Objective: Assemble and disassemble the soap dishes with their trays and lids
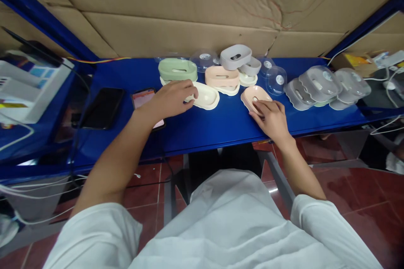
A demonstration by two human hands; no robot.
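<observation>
My left hand (179, 97) reaches over the left end of a cream oval plastic tray (206, 96), its fingers curled and thumb and forefinger at the tray's end. My right hand (269, 117) is closed on a peach oval plastic tray (256, 93) with a small hole, thumb at the near edge and fingers over the top. Behind the left hand, a green oval plastic box (177, 69) with a slot sits on a pale base. A peach oval box (221, 77) rests on another cream tray, and a grey oval box (235, 56) leans above it.
Clear dome lids (277, 80) stand at the back of the blue table (202, 134). Grey trays with clear lids (320, 84) are stacked to the right. A lit phone (144, 97) lies under my left forearm, beside a dark phone (102, 108). Cardboard (189, 29) lines the back.
</observation>
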